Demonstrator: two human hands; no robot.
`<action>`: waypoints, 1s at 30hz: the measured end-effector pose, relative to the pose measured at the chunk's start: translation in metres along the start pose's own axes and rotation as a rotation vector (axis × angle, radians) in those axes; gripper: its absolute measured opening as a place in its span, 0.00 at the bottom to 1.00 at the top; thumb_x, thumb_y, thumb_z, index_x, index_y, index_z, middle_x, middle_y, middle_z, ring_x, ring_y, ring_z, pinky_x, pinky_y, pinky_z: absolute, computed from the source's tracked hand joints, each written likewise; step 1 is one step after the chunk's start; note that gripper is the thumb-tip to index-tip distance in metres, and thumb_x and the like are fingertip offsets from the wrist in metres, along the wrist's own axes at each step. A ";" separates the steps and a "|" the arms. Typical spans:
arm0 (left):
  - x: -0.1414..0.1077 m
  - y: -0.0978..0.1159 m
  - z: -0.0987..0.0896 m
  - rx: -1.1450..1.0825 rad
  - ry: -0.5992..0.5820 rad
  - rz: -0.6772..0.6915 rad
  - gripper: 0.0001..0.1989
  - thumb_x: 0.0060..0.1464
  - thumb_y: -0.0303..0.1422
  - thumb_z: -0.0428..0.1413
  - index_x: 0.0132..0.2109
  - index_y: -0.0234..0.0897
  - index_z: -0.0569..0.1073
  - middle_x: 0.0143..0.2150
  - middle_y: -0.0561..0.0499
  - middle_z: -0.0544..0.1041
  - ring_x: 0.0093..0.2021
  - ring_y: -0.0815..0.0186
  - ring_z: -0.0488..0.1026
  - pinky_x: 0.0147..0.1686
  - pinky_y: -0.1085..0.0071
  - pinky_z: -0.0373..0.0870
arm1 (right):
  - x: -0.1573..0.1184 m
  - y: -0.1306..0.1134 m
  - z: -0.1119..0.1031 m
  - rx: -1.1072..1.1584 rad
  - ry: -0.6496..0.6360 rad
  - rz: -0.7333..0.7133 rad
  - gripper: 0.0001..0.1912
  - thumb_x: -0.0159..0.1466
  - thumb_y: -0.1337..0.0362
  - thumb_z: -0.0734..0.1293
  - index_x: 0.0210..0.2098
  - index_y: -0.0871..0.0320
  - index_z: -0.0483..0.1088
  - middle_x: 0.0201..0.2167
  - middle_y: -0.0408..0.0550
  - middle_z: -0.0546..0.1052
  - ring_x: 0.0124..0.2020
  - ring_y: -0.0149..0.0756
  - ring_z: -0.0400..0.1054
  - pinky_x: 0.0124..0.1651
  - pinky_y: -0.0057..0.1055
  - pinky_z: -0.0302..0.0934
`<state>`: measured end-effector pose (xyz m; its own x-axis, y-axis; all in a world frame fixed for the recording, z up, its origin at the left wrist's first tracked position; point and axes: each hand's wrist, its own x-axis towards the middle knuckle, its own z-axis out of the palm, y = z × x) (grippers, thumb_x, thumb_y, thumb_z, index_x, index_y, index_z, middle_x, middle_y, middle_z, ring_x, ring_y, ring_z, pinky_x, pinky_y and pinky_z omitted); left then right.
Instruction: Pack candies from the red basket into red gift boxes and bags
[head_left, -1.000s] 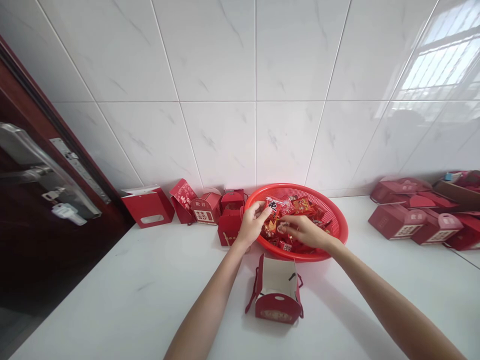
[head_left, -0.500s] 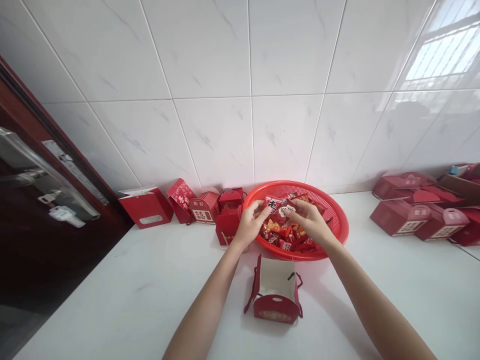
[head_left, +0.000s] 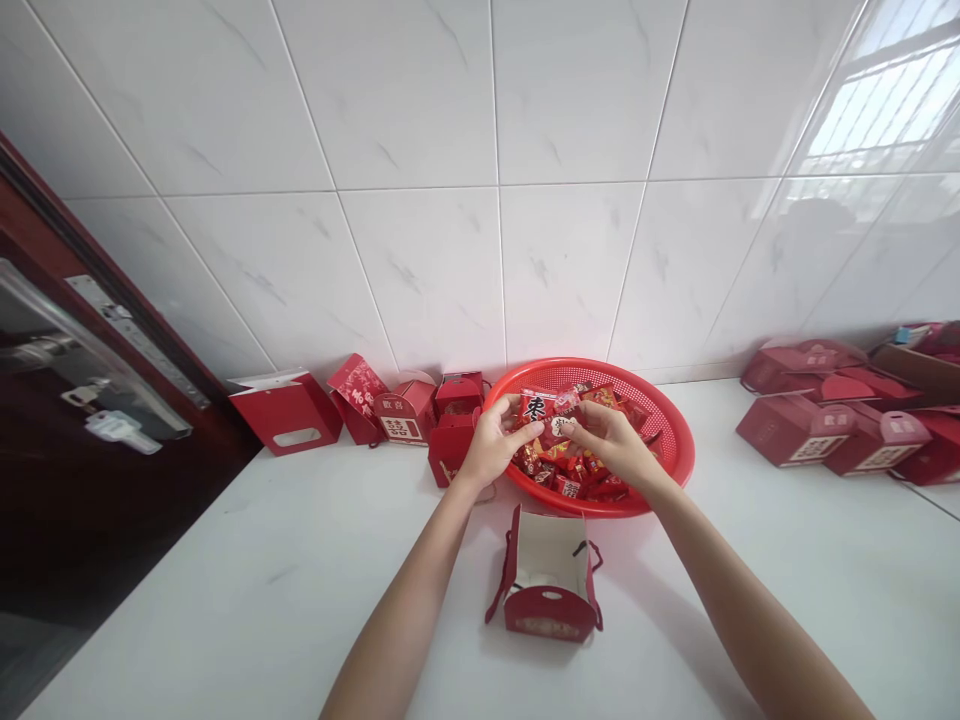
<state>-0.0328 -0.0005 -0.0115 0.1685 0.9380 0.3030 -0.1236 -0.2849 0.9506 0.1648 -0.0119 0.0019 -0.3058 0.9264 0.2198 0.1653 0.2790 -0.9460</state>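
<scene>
1. Red glossy snack packets [head_left: 577, 470] lay heaped inside a round red plastic mesh basket [head_left: 675, 440], which I saw sitting at the back of a white marble-patterned table [head_left: 225, 570], just beside a white tiled wall [head_left: 420, 270].
2. The person's left hand [head_left: 495, 447] was pinching a red packet printed with a large white character [head_left: 534, 408], holding it just above the heap.
3. The right hand [head_left: 611, 445] was pinching a small red-and-white packet [head_left: 561, 427] between thumb and fingers.
4. I saw both hands close together over the basket, each clamped on its own packet, with the two packets side by side between them.
5. An open red gift box with a cream lining [head_left: 546, 575] stood on the table in front of the basket, below the hands and apart from them, its thin red cords out to both sides.
6. More red gift boxes [head_left: 457, 420] stood in a row to the left of the basket, against the wall.
7. Another group of red gift boxes [head_left: 795, 430] sat well off to the right, near a brown cardboard box [head_left: 911, 362].
8. A dark red door with a steel handle [head_left: 90, 375] filled the left edge of my view.
</scene>
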 end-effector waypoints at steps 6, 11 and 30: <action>0.000 -0.003 0.000 -0.021 0.090 0.021 0.22 0.47 0.38 0.69 0.48 0.37 0.75 0.51 0.44 0.80 0.52 0.53 0.77 0.54 0.57 0.73 | -0.001 0.001 -0.004 0.029 0.125 0.005 0.22 0.58 0.45 0.72 0.34 0.54 0.63 0.36 0.46 0.74 0.34 0.38 0.74 0.38 0.37 0.73; 0.001 -0.006 0.002 0.017 0.130 0.030 0.20 0.47 0.38 0.68 0.47 0.37 0.75 0.49 0.44 0.81 0.50 0.53 0.79 0.52 0.57 0.74 | 0.000 0.011 -0.010 -0.054 0.189 0.079 0.25 0.52 0.50 0.74 0.23 0.54 0.55 0.29 0.45 0.71 0.34 0.40 0.72 0.37 0.38 0.70; 0.000 -0.006 0.003 0.005 0.110 0.036 0.19 0.48 0.38 0.68 0.46 0.37 0.75 0.48 0.45 0.81 0.49 0.53 0.79 0.52 0.58 0.74 | 0.038 0.010 -0.013 -1.142 -0.648 0.200 0.31 0.52 0.75 0.67 0.54 0.50 0.76 0.41 0.50 0.81 0.41 0.48 0.76 0.37 0.34 0.63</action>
<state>-0.0287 0.0006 -0.0165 0.0557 0.9429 0.3284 -0.1229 -0.3199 0.9395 0.1669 0.0297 0.0038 -0.5200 0.7779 -0.3528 0.8519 0.5024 -0.1480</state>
